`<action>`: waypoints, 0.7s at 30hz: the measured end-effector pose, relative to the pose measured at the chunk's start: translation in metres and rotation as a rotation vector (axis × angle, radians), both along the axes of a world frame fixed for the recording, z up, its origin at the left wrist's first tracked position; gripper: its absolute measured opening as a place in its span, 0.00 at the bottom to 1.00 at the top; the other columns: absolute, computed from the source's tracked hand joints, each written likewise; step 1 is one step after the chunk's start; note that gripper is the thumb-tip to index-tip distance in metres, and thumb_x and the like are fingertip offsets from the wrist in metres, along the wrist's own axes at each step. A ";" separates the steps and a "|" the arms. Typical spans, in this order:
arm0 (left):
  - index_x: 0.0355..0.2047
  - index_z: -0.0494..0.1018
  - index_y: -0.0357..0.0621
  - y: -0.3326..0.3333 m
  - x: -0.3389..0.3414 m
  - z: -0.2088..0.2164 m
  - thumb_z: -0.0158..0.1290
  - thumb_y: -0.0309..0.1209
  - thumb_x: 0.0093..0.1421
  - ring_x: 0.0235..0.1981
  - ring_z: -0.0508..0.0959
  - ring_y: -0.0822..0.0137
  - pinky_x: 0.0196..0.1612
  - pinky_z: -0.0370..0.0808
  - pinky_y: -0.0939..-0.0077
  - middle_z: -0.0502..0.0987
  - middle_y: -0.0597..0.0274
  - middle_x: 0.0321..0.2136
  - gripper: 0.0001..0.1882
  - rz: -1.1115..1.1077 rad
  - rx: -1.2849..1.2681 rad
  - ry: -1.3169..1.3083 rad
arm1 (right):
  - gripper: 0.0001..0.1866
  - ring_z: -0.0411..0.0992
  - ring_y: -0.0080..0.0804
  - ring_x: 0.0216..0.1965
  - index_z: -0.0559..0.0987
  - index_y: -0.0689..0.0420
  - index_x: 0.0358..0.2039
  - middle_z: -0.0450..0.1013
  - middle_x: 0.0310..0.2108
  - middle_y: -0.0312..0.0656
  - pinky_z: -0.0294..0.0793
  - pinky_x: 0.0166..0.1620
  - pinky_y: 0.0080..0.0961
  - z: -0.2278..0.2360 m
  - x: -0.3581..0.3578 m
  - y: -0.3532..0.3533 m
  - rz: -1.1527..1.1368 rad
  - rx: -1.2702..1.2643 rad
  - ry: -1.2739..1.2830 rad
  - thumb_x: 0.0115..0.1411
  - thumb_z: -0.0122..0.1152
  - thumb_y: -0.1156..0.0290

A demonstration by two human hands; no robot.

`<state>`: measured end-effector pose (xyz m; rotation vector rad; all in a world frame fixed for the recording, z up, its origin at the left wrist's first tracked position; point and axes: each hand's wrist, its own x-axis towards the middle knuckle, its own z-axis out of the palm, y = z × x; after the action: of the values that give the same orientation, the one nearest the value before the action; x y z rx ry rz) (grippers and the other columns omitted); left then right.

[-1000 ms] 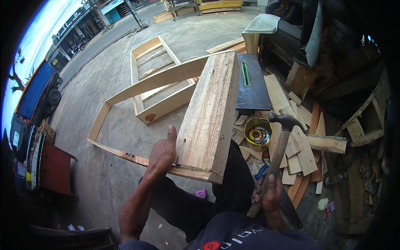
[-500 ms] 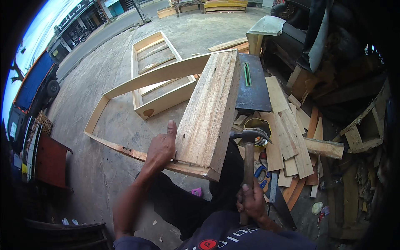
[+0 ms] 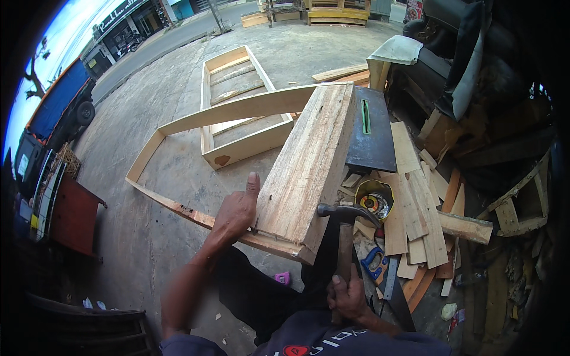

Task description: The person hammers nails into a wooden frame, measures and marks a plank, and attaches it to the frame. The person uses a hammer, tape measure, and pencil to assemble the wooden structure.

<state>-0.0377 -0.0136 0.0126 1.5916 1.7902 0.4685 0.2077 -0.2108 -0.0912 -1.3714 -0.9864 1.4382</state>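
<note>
Dk-grey hammer hd, brn hndl.

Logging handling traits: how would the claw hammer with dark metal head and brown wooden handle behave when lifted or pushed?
The claw hammer likely feels head-heavy, its dark metal head topping a slim handle. It should stay stiff, since that handle looks wooden. It probably won't roll far, given its crosswise head.

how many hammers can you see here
1: a claw hammer, held in the right hand, its head near the right side of the wooden frame. Others may be hidden among the scrap wood.
</note>
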 end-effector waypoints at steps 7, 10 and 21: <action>0.28 0.82 0.31 -0.040 -0.028 0.005 0.26 0.64 0.75 0.23 0.80 0.46 0.35 0.76 0.58 0.77 0.44 0.16 0.49 0.005 0.402 -0.087 | 0.19 0.64 0.23 0.10 0.66 0.58 0.48 0.63 0.18 0.34 0.68 0.14 0.23 0.031 0.067 0.083 -0.323 0.272 0.134 0.71 0.61 0.57; 0.35 0.84 0.33 -0.081 -0.046 0.038 0.34 0.58 0.77 0.23 0.83 0.69 0.29 0.75 0.75 0.79 0.59 0.16 0.41 0.110 0.563 -0.358 | 0.20 0.64 0.22 0.10 0.67 0.56 0.49 0.62 0.18 0.33 0.66 0.14 0.22 0.049 0.069 0.110 -0.320 0.331 0.002 0.71 0.61 0.56; 0.37 0.86 0.32 -0.169 0.001 0.105 0.44 0.70 0.66 0.16 0.81 0.58 0.17 0.76 0.79 0.85 0.47 0.29 0.46 -0.193 1.161 -1.032 | 0.18 0.61 0.22 0.09 0.68 0.57 0.49 0.61 0.19 0.35 0.66 0.12 0.24 0.043 0.022 0.126 -0.231 0.213 -0.003 0.72 0.59 0.56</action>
<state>-0.0366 -0.1828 0.1176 1.5990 0.4917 2.0131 0.2301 -0.0851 -0.0482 -1.2840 -0.9213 1.1268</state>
